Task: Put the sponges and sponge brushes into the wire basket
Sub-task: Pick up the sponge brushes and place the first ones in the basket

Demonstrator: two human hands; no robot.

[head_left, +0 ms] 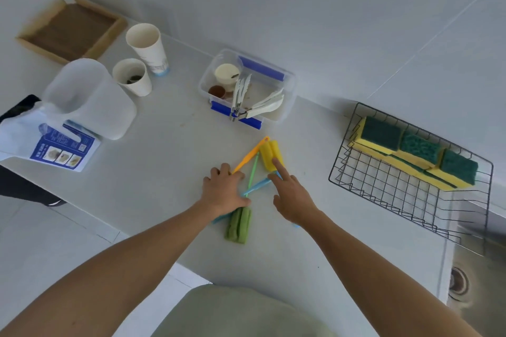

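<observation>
A person is leaning over a smooth, pale grey countertop, both bare forearms reaching forward to a small heap of sponge brushes. The left hand is lying palm-down with its fingers spread and slightly curled, pressing on the crossed plastic handles. The right hand is resting beside it, index finger stretched out and touching the yellow sponge brush, whose soft cylindrical foam head is sitting at the far end of the heap; the other fingers are loosely folded under. A slim orange handle is running diagonally toward the left hand. The green sponge brush is lying with its ribbed, spongy head nearest the person and its thin green stick pointing away. A light blue handle is crossing between the two hands; where its head is cannot be told.

Off to the right, the wire basket, a black rectangular grid of thin metal rods, is sitting next to a steel sink. Three blocky sponges are lying in a row along its far side, each yellow foam with a coarse dark green scouring face.

Farther back, a clear plastic box with blue clips is holding white tongs. Two white paper cups, a frosted translucent jug and a shallow cardboard tray are standing at the left.
</observation>
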